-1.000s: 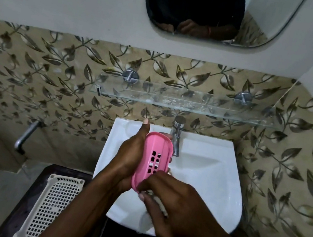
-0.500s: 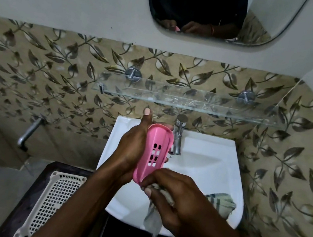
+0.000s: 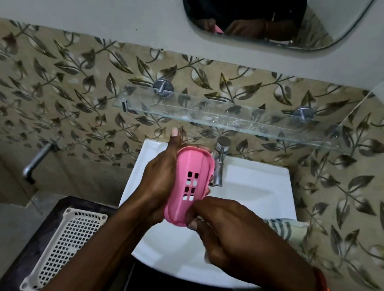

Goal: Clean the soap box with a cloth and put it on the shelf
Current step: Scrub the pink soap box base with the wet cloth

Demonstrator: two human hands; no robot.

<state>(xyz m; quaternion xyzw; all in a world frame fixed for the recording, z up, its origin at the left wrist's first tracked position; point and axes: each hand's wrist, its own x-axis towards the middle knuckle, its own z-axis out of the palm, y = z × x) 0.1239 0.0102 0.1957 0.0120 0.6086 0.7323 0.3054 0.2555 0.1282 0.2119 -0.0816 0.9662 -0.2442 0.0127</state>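
A pink soap box (image 3: 187, 185) with small square holes stands on edge over the white sink (image 3: 253, 182). My left hand (image 3: 156, 180) grips it from the left side, thumb up. My right hand (image 3: 228, 236) is closed on a striped cloth (image 3: 286, 228) and presses against the box's lower right end. Most of the cloth is hidden under that hand; one end lies on the sink's right rim. The glass shelf (image 3: 228, 121) is mounted on the tiled wall above the tap, with nothing on it.
A chrome tap (image 3: 218, 163) stands just right of the soap box. A white perforated tray (image 3: 68, 246) lies on a dark surface at the lower left. A second metal tap (image 3: 36, 161) sticks out of the left wall. A mirror (image 3: 260, 11) hangs above.
The soap box has risen slightly and turned a little. My right hand with the cloth has shifted along the box's lower end, and the cloth's striped end now shows on the sink's right rim.
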